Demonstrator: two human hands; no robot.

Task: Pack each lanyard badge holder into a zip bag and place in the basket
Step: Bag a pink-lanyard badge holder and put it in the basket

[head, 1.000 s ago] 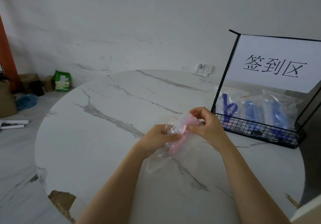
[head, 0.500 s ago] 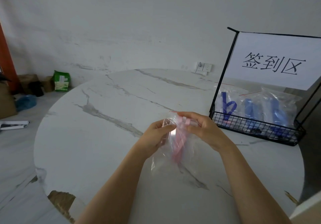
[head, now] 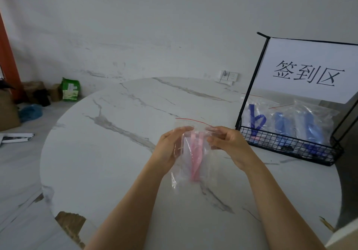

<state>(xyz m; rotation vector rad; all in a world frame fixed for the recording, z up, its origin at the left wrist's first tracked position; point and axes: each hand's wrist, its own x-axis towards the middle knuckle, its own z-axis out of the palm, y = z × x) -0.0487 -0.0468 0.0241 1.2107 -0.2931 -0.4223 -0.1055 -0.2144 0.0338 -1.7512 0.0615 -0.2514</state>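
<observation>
Both hands hold a clear zip bag [head: 190, 152] above the tabletop [head: 116, 152] middle. Left hand [head: 170, 149] grips its left top corner, right hand [head: 226, 143] pinches the right. Pink lanyard [head: 195, 158] inside. Wire basket [head: 286, 145] at right edge holds bagged blue lanyards [head: 280, 122].

Round white marble-veined counter [head: 108, 152], pale marbled wall [head: 155, 26] behind, white socket [head: 229, 76] low on it, grey floor [head: 17, 162] at left with cardboard boxes [head: 7, 112] and green packet [head: 70, 89], orange-red post [head: 7, 56] far left.
</observation>
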